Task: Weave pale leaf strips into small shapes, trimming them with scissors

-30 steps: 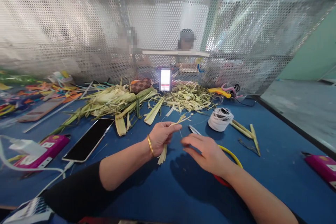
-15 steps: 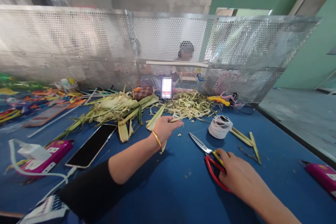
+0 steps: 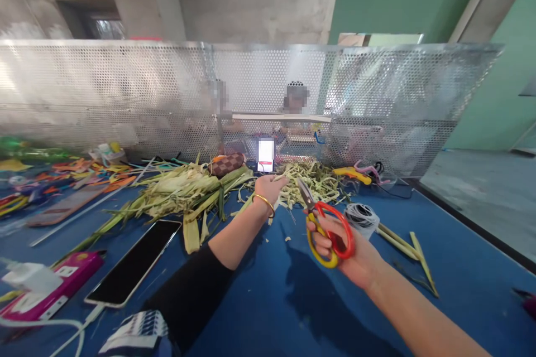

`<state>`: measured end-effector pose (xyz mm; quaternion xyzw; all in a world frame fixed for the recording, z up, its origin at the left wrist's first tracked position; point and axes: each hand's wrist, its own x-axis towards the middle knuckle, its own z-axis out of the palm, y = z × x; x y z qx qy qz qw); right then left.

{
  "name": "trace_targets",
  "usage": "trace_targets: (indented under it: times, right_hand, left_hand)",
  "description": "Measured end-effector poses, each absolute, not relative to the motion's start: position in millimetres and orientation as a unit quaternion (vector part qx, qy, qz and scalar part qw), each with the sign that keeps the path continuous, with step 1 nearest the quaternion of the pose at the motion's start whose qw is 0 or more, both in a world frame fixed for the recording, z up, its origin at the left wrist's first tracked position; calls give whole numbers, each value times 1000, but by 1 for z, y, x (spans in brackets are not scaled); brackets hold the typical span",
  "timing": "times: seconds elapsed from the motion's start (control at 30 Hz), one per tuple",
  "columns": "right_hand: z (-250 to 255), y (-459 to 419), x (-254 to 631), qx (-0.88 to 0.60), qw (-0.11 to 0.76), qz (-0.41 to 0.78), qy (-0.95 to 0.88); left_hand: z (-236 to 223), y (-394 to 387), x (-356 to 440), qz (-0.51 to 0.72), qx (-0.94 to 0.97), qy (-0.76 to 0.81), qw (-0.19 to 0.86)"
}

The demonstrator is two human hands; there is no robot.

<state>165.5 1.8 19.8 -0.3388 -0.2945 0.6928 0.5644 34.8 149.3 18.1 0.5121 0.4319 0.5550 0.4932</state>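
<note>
My left hand [image 3: 268, 191], with a gold bangle at the wrist, is closed in a pinch on a pale corn husk strip [image 3: 280, 178]. Most of that strip is hidden behind the fingers. My right hand [image 3: 349, 254] holds a pair of scissors [image 3: 308, 196] by its red and yellow handles, raised above the table. The blades look nearly closed and point toward the left fingertips, a small gap away. Beyond both hands lies a heap of shredded husk [image 3: 316, 178]. A ball of white thread [image 3: 364, 217] sits just behind my right hand.
Long husks [image 3: 180, 187] pile up at the left, near a black-screened phone [image 3: 136, 262] and a magenta power strip [image 3: 58, 284]. Folded husk stalks [image 3: 422, 262] lie right. A lit phone [image 3: 266, 153] stands before the perforated metal screen [image 3: 146, 95]; people sit behind it.
My right hand has lifted the scissors off the table and carried them up and left, toward my left hand. Their blades have closed somewhat. My left hand still pinches the husk strip.
</note>
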Motion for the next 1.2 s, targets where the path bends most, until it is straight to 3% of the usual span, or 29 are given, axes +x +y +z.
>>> trace_targets:
  times: [0.3, 0.67, 1.2]
  right_hand:
    - [6, 24, 172, -368, 548, 712, -239]
    - [8, 13, 168, -216, 452, 821, -274]
    - [3, 16, 168, -191, 450, 827, -279]
  left_hand:
    - [-11, 177, 22, 555, 530, 493, 409]
    - [-13, 161, 29, 527, 579, 499, 371]
    - [-11, 151, 37, 501, 610, 509, 343]
